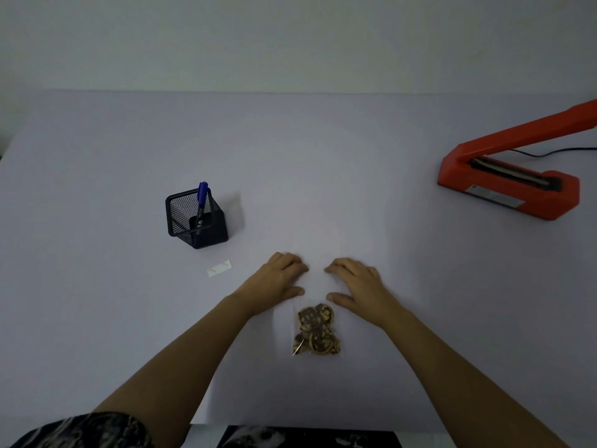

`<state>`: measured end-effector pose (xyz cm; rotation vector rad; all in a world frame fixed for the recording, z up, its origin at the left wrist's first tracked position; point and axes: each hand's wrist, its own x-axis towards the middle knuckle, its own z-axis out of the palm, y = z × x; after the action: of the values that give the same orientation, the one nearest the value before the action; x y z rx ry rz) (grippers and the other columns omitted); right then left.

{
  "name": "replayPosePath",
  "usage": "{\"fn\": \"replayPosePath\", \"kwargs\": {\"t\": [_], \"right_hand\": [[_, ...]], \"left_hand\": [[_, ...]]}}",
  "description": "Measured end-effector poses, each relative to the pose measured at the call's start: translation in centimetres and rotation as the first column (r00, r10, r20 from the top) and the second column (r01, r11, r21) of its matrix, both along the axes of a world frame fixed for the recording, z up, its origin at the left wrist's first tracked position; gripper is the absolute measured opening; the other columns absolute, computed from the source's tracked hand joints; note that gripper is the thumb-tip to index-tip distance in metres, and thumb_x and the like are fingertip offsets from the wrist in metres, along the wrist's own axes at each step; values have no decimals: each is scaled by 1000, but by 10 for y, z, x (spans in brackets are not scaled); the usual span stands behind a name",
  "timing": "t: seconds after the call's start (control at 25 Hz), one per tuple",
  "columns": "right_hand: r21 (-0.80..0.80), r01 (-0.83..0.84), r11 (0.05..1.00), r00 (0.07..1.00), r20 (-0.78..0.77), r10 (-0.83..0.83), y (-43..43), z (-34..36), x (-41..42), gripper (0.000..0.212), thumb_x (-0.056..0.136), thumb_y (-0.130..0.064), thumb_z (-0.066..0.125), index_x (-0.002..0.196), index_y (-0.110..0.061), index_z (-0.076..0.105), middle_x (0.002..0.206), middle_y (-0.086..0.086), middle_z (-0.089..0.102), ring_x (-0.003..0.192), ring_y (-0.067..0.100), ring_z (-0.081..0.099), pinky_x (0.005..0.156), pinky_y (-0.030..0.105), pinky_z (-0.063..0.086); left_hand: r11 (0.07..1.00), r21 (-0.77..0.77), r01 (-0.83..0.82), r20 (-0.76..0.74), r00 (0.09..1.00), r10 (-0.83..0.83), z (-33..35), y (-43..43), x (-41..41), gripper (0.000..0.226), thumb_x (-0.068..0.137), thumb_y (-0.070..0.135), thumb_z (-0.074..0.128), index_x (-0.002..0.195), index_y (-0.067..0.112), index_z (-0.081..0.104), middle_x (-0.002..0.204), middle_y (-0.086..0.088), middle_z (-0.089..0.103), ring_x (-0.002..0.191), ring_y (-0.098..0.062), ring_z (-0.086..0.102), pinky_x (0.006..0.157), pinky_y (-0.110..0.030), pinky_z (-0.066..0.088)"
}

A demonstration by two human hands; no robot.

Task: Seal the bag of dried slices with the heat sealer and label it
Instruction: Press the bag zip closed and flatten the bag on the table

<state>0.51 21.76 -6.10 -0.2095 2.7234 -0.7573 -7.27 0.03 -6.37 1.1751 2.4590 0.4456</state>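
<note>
A clear bag of dried slices point(318, 329) lies flat on the table in front of me, with the brown slices gathered at its near end. Its empty upper part stretches away from me and is hard to make out against the table. My left hand point(281, 279) and my right hand point(355, 282) rest palm down on the two sides of that upper part, fingers curled on the plastic and thumbs pointing inward. A small white label point(219, 268) lies to the left of my left hand. The orange heat sealer point(507, 185) stands at the far right with its arm raised.
A black mesh pen holder point(195, 221) holding a blue marker point(202, 198) stands left of centre, behind the label. The sealer's black cable point(542, 153) runs off to the right. The pale table point(97, 189) ends at a wall at the back.
</note>
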Motion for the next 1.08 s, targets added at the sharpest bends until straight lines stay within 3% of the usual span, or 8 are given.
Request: {"fn": "replayPosePath", "kwargs": {"t": [0.12, 0.48, 0.76, 1.08], "right_hand": [[34, -33, 999, 998, 45, 32, 1, 3, -5, 59, 85, -44, 56, 137, -25, 35, 140, -6, 34, 130, 13, 31, 99, 34, 23], [115, -137, 984, 990, 39, 134, 10, 10, -19, 78, 80, -58, 56, 142, -23, 24, 148, -6, 25, 135, 12, 25, 96, 33, 17], [226, -58, 972, 994, 101, 36, 8, 13, -32, 112, 61, -68, 66, 145, -20, 10, 152, -3, 13, 139, 16, 13, 106, 43, 15], [244, -29, 969, 990, 139, -5, 7, 13, -36, 127, 53, -70, 69, 146, -19, -2, 155, -4, 0, 140, 18, 3, 108, 46, 14]], "left_hand": [[999, -43, 0, 21, 1000, 0, 4, 3, -9, 64, 86, 46, 57, 137, 12, 40, 140, -8, 40, 125, -23, 35, 106, -31, 28], [991, -132, 18, 26, 1000, -14, 9, 7, -23, 87, 78, 58, 59, 145, 15, 24, 152, -4, 25, 137, -20, 23, 113, -33, 20], [987, -153, -41, 64, 997, 51, 12, 15, -27, 101, 69, 58, 67, 146, 15, 17, 153, -3, 19, 139, -20, 18, 113, -34, 16], [978, -179, -111, 141, 980, 137, 16, 22, -24, 110, 68, 49, 72, 148, 13, 5, 157, 0, 5, 140, -21, 7, 114, -35, 12]]}}
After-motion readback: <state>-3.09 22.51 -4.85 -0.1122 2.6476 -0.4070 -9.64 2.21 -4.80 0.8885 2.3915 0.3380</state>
